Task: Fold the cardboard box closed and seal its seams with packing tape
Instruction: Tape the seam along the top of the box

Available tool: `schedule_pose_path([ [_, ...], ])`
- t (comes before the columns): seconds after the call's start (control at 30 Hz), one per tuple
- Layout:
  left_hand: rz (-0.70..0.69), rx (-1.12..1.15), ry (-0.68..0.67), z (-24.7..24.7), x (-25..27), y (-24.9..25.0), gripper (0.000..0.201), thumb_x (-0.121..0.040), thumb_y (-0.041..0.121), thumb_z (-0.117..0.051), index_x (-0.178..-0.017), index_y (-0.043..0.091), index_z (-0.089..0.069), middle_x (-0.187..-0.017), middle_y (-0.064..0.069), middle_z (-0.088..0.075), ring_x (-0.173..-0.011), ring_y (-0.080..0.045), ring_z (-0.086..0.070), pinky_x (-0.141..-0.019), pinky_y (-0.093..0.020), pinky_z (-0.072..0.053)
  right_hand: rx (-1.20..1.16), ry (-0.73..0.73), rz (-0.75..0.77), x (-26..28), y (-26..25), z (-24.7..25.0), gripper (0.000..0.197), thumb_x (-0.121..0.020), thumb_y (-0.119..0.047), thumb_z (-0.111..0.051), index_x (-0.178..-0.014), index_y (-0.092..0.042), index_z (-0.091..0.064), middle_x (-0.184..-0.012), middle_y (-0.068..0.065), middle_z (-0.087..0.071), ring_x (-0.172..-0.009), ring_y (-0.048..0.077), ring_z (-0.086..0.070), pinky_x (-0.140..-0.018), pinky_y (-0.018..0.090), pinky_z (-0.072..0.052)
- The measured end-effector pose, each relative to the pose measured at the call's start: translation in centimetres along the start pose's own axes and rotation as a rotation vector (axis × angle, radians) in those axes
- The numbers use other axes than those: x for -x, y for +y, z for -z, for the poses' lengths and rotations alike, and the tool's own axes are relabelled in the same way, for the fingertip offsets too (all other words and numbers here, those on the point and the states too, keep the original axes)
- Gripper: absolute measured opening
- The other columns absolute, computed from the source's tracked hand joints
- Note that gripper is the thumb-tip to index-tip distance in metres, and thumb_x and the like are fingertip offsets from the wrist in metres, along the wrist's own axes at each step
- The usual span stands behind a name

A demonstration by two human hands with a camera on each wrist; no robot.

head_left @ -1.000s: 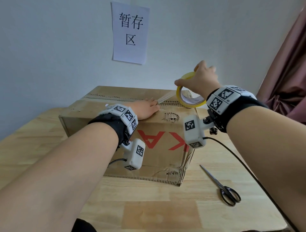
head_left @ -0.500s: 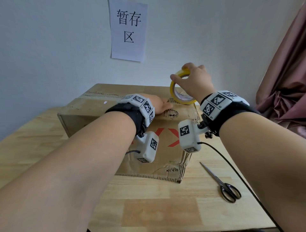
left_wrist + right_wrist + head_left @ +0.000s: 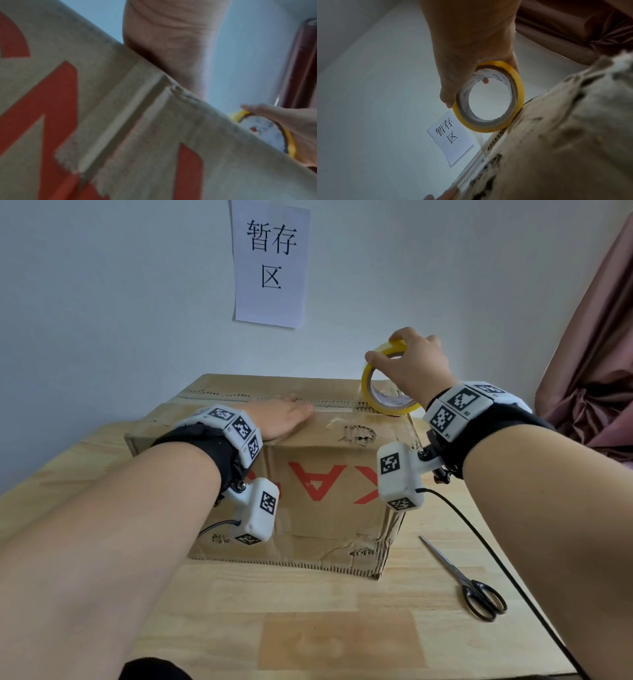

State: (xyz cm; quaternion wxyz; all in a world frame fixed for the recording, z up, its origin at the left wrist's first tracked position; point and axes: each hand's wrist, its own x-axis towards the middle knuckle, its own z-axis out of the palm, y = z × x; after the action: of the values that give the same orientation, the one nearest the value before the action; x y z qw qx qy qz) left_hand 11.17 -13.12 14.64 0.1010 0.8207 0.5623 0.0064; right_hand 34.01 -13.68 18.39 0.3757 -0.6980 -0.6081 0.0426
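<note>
A worn cardboard box (image 3: 322, 494) with red letters sits on the wooden table (image 3: 308, 628), its top flaps folded down. My left hand (image 3: 281, 417) lies flat on the box top beside the middle seam (image 3: 239, 398), fingers straight. My right hand (image 3: 411, 364) grips a yellow roll of packing tape (image 3: 370, 398) standing on edge at the right end of the seam. In the right wrist view the tape roll (image 3: 518, 86) touches the box edge (image 3: 556, 121), and a clear strip runs along the seam. The left wrist view shows the box side (image 3: 120, 135) and the tape roll (image 3: 289, 142).
Black-handled scissors (image 3: 476, 590) lie on the table right of the box. A paper sign (image 3: 270, 261) hangs on the wall behind. A dark pink curtain (image 3: 596, 354) hangs at the right. A black cable (image 3: 496, 559) trails from the right wrist camera across the table.
My right hand has lowered the tape roll to the right end of the seam and tipped it upright. My left hand slid right, then back left along the box top, still flat.
</note>
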Motion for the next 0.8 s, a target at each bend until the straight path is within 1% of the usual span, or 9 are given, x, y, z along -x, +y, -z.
schedule_pose_path([
  [0.07,0.017,-0.054,-0.019,0.0,-0.2,1.4,0.063,-0.098,0.056,-0.009,-0.149,0.024,-0.026,-0.158,-0.008,-0.017,-0.145,-0.025,-0.015,-0.118,-0.045,-0.013,-0.003,-0.005,0.007,0.1,0.2,0.1,0.061,-0.081,-0.062,-0.057,-0.129,-0.026,-0.047,-0.123,0.009,-0.043,-0.096,0.028,-0.056,-0.083,0.034,-0.046],
  [0.17,-0.065,-0.108,-0.081,-0.1,-0.6,4.5,0.102,-0.076,0.081,0.003,-0.140,0.016,-0.044,-0.145,-0.017,-0.039,-0.138,-0.027,-0.031,-0.113,-0.044,-0.023,0.000,-0.008,0.018,0.0,0.2,0.1,0.062,-0.080,-0.064,-0.057,-0.128,-0.026,-0.048,-0.123,0.008,-0.043,-0.096,0.027,-0.057,-0.082,0.032,-0.045],
  [0.2,-0.083,-0.114,-0.102,-0.3,-0.8,5.7,0.105,-0.075,0.082,0.004,-0.137,0.013,-0.046,-0.144,-0.018,-0.040,-0.139,-0.026,-0.029,-0.112,-0.043,-0.023,0.001,-0.005,0.020,-0.1,0.2,0.1,0.062,-0.080,-0.064,-0.057,-0.128,-0.026,-0.048,-0.122,0.007,-0.043,-0.097,0.028,-0.057,-0.083,0.033,-0.046],
  [0.33,-0.070,-0.087,-0.074,-0.8,-1.2,8.2,0.075,-0.096,0.058,-0.011,-0.150,0.006,-0.015,-0.159,-0.013,-0.004,-0.147,-0.022,-0.004,-0.117,-0.040,-0.008,-0.009,0.005,0.036,0.1,0.7,0.1,0.063,-0.080,-0.065,-0.056,-0.129,-0.027,-0.048,-0.122,0.008,-0.043,-0.097,0.028,-0.056,-0.086,0.035,-0.047],
  [0.53,-0.076,-0.070,-0.052,-1.0,-1.2,7.1,0.071,-0.098,0.056,-0.018,-0.151,0.009,-0.010,-0.159,-0.010,-0.001,-0.147,-0.021,-0.003,-0.117,-0.036,-0.005,-0.064,-0.015,0.156,0.9,1.7,0.8,0.059,-0.088,-0.051,-0.058,-0.139,-0.026,-0.042,-0.131,0.009,-0.045,-0.111,0.023,-0.052,-0.089,0.028,-0.039],
  [0.6,-0.082,-0.093,-0.039,-1.0,-1.3,7.5,0.069,-0.099,0.053,-0.020,-0.150,0.007,-0.012,-0.159,-0.012,-0.004,-0.147,-0.024,-0.007,-0.117,-0.038,-0.008,-0.118,-0.034,0.126,1.2,2.7,1.0,0.062,-0.091,-0.040,-0.060,-0.145,-0.024,-0.034,-0.133,0.007,-0.048,-0.116,0.023,-0.051,-0.096,0.033,-0.043],
  [0.63,-0.086,-0.102,-0.038,-0.9,-1.2,7.5,0.068,-0.100,0.051,-0.019,-0.150,0.006,-0.013,-0.158,-0.014,-0.006,-0.146,-0.026,-0.008,-0.118,-0.039,-0.009,-0.157,-0.057,0.058,1.5,3.4,0.9,0.061,-0.091,-0.036,-0.060,-0.145,-0.024,-0.032,-0.128,0.005,-0.051,-0.109,0.023,-0.054,-0.095,0.039,-0.047],
  [0.7,-0.095,-0.099,-0.054,-0.8,-1.1,7.4,0.068,-0.100,0.050,-0.016,-0.150,0.005,-0.009,-0.158,-0.015,-0.003,-0.147,-0.026,-0.005,-0.119,-0.040,-0.008,-0.269,-0.116,-0.142,2.5,4.4,0.3,0.046,-0.093,-0.033,-0.056,-0.136,-0.023,-0.040,-0.107,0.002,-0.056,-0.086,0.019,-0.058,-0.078,0.045,-0.057],
  [0.8,-0.095,-0.060,-0.085,-0.5,-0.8,6.8,0.068,-0.100,0.049,-0.010,-0.150,0.005,-0.008,-0.158,-0.015,0.001,-0.147,-0.024,0.001,-0.119,-0.040,-0.003,-0.527,-0.172,-0.345,3.6,4.2,-0.5,0.021,-0.096,-0.030,-0.048,-0.115,-0.020,-0.047,-0.105,0.008,-0.061,-0.078,0.024,-0.064,-0.057,0.035,-0.057],
])
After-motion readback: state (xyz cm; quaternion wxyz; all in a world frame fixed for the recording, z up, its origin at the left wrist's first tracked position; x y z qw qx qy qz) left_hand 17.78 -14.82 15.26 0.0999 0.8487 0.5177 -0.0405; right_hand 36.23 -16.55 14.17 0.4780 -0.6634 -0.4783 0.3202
